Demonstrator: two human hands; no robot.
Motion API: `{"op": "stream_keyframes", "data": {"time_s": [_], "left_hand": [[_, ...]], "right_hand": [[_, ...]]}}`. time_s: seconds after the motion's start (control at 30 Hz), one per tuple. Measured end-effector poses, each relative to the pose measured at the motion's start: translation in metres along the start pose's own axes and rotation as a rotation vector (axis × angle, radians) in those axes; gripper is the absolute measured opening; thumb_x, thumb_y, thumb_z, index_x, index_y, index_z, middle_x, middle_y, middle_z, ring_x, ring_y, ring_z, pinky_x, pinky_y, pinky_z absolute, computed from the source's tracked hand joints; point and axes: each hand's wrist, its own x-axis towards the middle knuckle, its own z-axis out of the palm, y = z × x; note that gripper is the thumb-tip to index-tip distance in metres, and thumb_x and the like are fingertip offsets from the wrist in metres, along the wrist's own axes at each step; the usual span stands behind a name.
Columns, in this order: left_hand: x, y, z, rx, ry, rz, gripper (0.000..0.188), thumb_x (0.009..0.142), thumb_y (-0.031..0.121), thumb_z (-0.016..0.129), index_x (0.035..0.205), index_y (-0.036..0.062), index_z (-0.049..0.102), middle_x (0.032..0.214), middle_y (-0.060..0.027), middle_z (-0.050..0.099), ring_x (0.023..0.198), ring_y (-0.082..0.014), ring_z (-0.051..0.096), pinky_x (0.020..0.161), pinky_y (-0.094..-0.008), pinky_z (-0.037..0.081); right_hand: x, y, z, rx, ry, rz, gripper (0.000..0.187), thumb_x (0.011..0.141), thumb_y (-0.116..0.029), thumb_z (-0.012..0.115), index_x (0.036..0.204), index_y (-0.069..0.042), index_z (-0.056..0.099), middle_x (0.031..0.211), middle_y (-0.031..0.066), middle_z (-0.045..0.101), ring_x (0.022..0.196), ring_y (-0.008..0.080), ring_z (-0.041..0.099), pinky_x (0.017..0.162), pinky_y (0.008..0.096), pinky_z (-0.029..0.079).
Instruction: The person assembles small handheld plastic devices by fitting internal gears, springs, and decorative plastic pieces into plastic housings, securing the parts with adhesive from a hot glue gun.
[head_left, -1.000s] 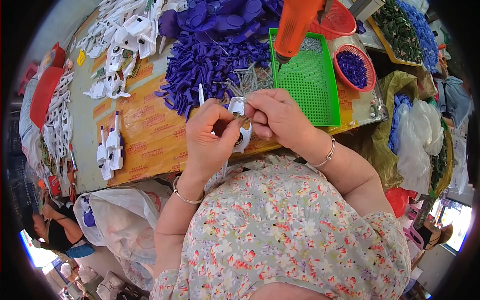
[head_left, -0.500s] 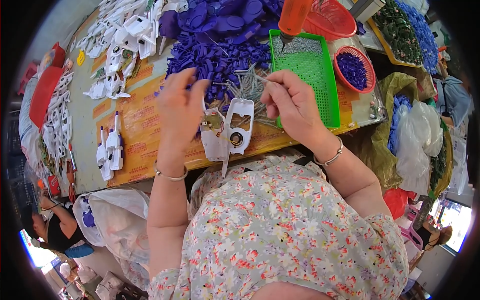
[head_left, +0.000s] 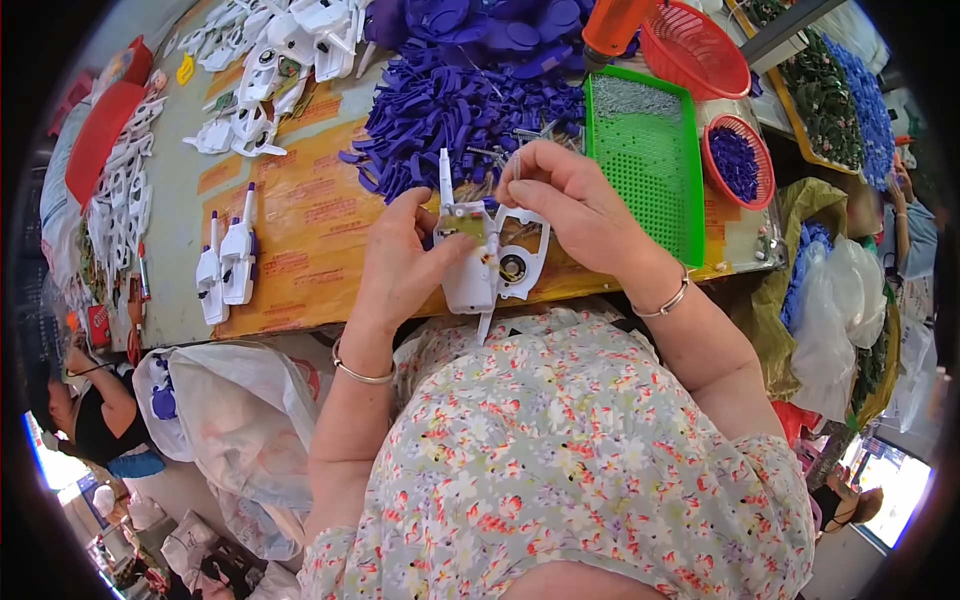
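My left hand (head_left: 400,260) grips the side of a white plastic housing half (head_left: 468,285), thumb across its face, at the table's front edge. A small circuit board sits in this half, partly covered by the thumb. Wires link it to the other white half (head_left: 535,255), which has a round black speaker (head_left: 512,266). Over the housing's upper end, my right hand (head_left: 575,205) is closed in a pinch on a thin metal pin (head_left: 516,165), its lower end hidden by the fingers. Loose metal pins (head_left: 535,132) lie just beyond, against a heap of purple plastic parts (head_left: 440,115).
A green perforated tray (head_left: 697,170) with small screws stands at right, an orange power screwdriver (head_left: 612,28) above it. Beside it are a red basket (head_left: 768,180) of purple pieces and a larger red basket (head_left: 700,55). Two white units (head_left: 238,262) and piled white housings (head_left: 265,75) lie left.
My left hand has come down onto the white housing and taken hold of it. My right hand has moved in over the housing with the pin. The view has shifted slightly.
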Motion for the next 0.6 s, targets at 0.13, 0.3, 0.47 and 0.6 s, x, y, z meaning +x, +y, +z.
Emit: {"op": "stream_keyframes", "data": {"time_s": [0.13,0.3,0.47,0.6], "left_hand": [[0.003,0.000,0.005,0.051,-0.064,0.054,0.034,0.072,0.006,0.072,0.103,-0.0032,0.061,0.079,-0.0025,0.055,0.069,-0.0079,0.051,0.061,-0.0229,0.045],[-0.002,0.008,0.017,-0.261,-0.123,0.022,0.020,0.074,0.005,0.066,0.092,-0.0009,0.059,0.084,-0.0097,0.057,0.076,-0.0158,0.058,0.067,-0.0292,0.047],[-0.007,0.007,0.025,-0.315,-0.174,0.152,0.032,0.076,0.001,0.065,0.106,-0.0008,0.055,0.092,-0.0052,0.063,0.081,-0.0086,0.058,0.070,-0.0238,0.048],[-0.007,0.005,0.022,-0.287,-0.255,0.122,0.031,0.075,0.001,0.063,0.105,-0.0019,0.057,0.092,-0.0075,0.064,0.084,-0.0122,0.059,0.075,-0.0267,0.048]], "right_hand": [[0.007,0.007,-0.001,0.031,-0.054,0.022,0.013,0.087,-0.004,0.057,0.099,-0.001,0.058,0.085,-0.0014,0.056,0.075,0.0051,0.052,0.067,0.0202,0.044],[0.010,0.007,0.003,0.229,-0.022,0.132,0.020,0.084,-0.003,0.058,0.105,-0.001,0.055,0.074,-0.0008,0.056,0.058,0.0040,0.052,0.050,0.0188,0.044],[0.008,0.017,-0.002,0.237,-0.015,0.194,0.020,0.085,-0.004,0.059,0.104,0.000,0.055,0.076,0.0016,0.059,0.060,0.0063,0.057,0.053,0.0204,0.049],[0.004,0.016,0.001,0.296,0.047,0.212,0.019,0.085,-0.004,0.059,0.103,0.000,0.055,0.076,0.0017,0.059,0.060,0.0063,0.057,0.054,0.0206,0.049]]}}
